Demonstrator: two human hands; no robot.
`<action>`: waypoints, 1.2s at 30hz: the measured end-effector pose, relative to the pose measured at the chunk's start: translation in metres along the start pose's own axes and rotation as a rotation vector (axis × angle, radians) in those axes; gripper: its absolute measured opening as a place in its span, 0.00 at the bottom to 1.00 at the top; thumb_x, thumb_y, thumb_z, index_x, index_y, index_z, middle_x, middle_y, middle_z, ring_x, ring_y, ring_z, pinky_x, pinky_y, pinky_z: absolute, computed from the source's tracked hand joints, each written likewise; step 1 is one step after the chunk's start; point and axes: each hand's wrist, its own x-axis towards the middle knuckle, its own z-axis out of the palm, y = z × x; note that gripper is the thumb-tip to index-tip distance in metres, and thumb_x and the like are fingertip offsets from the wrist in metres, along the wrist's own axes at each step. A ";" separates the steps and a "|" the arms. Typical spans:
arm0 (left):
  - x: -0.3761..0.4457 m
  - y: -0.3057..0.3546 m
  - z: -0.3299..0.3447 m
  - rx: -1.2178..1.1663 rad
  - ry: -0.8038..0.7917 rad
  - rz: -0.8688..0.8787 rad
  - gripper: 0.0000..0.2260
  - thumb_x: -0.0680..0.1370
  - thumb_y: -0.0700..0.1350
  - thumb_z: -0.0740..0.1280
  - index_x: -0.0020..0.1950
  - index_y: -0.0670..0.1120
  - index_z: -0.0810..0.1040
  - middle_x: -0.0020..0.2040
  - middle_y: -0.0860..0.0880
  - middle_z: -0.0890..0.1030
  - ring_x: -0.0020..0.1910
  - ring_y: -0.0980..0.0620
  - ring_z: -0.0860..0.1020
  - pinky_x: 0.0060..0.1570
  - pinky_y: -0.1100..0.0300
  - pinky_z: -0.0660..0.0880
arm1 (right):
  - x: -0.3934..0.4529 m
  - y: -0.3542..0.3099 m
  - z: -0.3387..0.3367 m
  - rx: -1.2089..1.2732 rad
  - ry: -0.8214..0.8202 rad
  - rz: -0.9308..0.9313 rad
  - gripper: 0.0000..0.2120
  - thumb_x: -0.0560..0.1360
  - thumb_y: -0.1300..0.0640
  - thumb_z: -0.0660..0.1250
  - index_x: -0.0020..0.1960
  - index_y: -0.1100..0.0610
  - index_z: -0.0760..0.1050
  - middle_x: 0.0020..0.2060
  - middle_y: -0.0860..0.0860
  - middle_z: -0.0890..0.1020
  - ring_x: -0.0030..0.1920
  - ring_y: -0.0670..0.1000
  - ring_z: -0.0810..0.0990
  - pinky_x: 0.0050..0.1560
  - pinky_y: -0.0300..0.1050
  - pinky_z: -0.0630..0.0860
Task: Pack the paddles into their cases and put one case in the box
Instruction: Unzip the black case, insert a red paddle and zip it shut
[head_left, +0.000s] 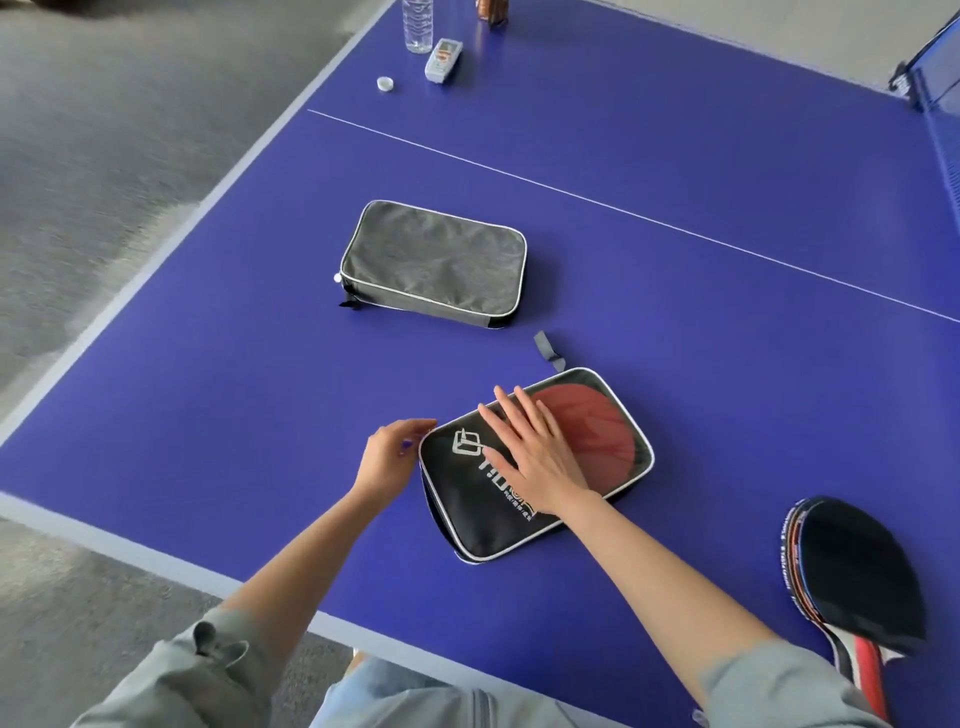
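Note:
A black paddle case (483, 519) with white lettering and a clear window lies on the blue table near me. A red paddle (597, 431) shows through the window. My right hand (530, 452) lies flat on the case with straight fingers. My left hand (389, 457) is at the case's left corner, its fingers curled and pinching something small there, seemingly the zipper pull. A grey case (436, 265) lies shut farther back. A stack of paddles (857, 571), black rubber on top, rests at the right near the table's front edge.
A water bottle (418, 23), its white cap (385, 83) and a small grey device (443, 61) stand at the far left side of the table (675, 322). The net (935, 93) runs along the far right. Grey carpet lies beyond the left edge.

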 end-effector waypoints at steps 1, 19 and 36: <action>0.002 -0.001 0.002 0.011 0.020 -0.003 0.15 0.76 0.33 0.62 0.58 0.44 0.80 0.53 0.46 0.82 0.51 0.49 0.79 0.51 0.61 0.74 | -0.001 0.000 0.002 -0.017 0.004 0.000 0.29 0.80 0.38 0.40 0.77 0.48 0.54 0.77 0.51 0.55 0.77 0.54 0.51 0.74 0.55 0.56; -0.063 -0.025 0.001 0.224 0.152 0.143 0.06 0.75 0.38 0.69 0.38 0.44 0.79 0.35 0.54 0.74 0.31 0.52 0.71 0.32 0.60 0.69 | -0.001 -0.001 0.009 -0.035 0.068 0.042 0.25 0.80 0.44 0.46 0.76 0.47 0.55 0.76 0.51 0.58 0.77 0.53 0.53 0.75 0.52 0.54; -0.126 -0.008 0.040 -0.192 0.183 -0.254 0.02 0.71 0.43 0.74 0.38 0.47 0.84 0.31 0.59 0.83 0.34 0.62 0.80 0.35 0.73 0.73 | -0.042 -0.046 -0.004 0.544 0.295 0.005 0.10 0.75 0.55 0.63 0.52 0.58 0.79 0.50 0.52 0.81 0.51 0.52 0.78 0.55 0.47 0.74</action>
